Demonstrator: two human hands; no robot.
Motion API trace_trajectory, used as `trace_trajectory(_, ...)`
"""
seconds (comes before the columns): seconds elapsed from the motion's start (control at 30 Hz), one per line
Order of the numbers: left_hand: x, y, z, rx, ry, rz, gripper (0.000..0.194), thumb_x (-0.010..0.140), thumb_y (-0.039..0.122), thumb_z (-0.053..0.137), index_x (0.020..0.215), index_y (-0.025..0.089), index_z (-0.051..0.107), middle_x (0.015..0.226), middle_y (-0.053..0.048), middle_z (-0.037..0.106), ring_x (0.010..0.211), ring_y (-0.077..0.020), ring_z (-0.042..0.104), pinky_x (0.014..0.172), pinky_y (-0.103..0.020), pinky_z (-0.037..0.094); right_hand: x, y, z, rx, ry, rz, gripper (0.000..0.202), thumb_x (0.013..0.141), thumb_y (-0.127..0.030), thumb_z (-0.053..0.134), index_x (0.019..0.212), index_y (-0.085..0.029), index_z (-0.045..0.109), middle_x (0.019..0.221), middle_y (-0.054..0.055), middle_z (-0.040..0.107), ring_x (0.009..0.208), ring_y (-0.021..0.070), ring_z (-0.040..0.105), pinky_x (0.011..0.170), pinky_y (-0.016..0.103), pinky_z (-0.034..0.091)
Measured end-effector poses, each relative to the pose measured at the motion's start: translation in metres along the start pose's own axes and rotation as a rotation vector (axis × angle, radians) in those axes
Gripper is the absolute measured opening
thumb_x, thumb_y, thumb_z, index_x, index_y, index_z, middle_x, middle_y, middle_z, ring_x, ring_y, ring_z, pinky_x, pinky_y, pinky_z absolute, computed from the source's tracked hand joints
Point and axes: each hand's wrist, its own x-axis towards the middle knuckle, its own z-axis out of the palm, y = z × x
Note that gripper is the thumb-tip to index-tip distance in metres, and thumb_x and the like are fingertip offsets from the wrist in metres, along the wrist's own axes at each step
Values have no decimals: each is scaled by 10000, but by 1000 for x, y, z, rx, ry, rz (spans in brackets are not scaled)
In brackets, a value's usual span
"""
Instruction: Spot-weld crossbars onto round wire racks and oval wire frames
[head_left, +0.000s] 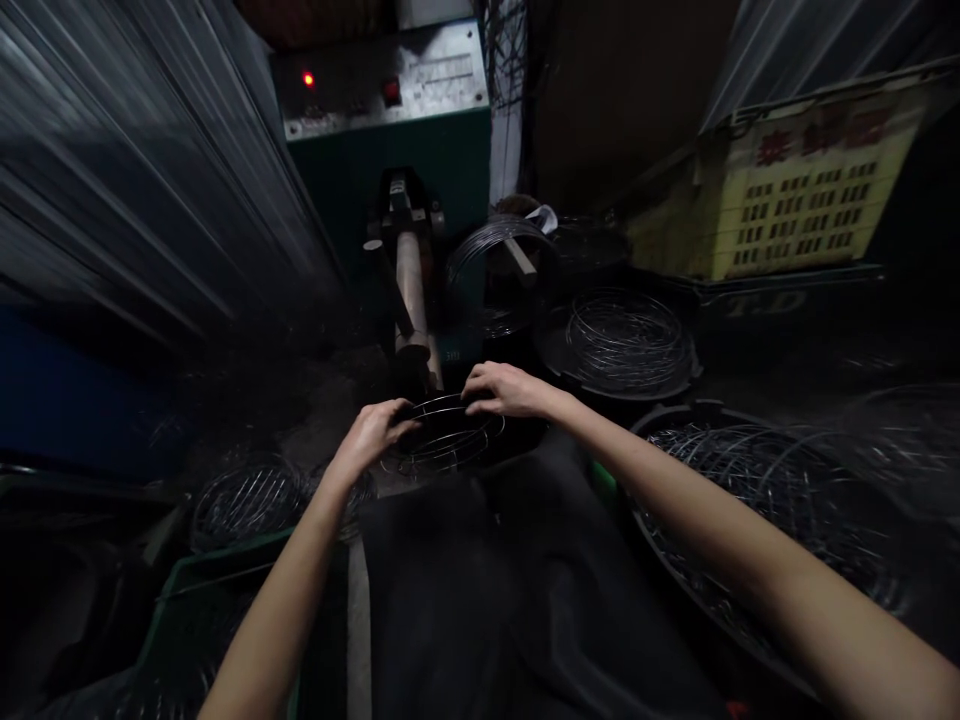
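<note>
A round wire frame (450, 452) made of thin metal rings and short cross wires is held between my two hands, low in front of the machine. My left hand (373, 432) pinches its rim on the left side. Across from it, my right hand (504, 388) grips the rim on the right, thumb and fingers closed. Just beyond the frame are the machine's rod-like arms (412, 290), whose lower tip comes close to the upper ring; in the dim light I cannot tell whether they touch.
A green machine (330, 170) with a lit red lamp (308, 79) stands ahead. Wire rings hang on a bar (519, 260) to its right. Wire pieces lie in a dark tray (551, 345) and a large tub (645, 420). A yellow crate (802, 215) is at right, a green crate (169, 600) at left.
</note>
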Motion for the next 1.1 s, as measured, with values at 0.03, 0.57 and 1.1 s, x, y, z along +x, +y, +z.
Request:
trace_trajectory(0.03, 0, 1, -1, 3, 1, 3, 279, 808, 382, 554, 1001, 195, 628, 947, -42, 681, 880, -187, 620, 780, -270, 444, 2, -3, 1, -54, -34, -15, 155, 807, -305, 653, 936, -224, 681, 1000, 48, 607, 881, 176, 568, 705, 251, 405)
trace_trajectory(0.57, -1, 0, -6, -35, 4, -21, 231, 777, 362, 571, 933, 196, 604, 908, -32, 669, 850, -182, 604, 760, -273, 447, 20, -2, -8, 26, -159, -132, 179, 772, -208, 685, 950, -202, 673, 824, 6, 594, 724, 126, 539, 651, 209, 363)
trace_trajectory(1.1, -2, 3, -7, -111, -85, -34, 301, 780, 430, 554, 961, 195, 610, 978, -38, 668, 912, -196, 605, 811, -292, 449, 22, -12, -14, 38, -292, -57, 113, 797, -234, 647, 877, -155, 648, 770, 2, 630, 670, 118, 536, 610, 210, 356)
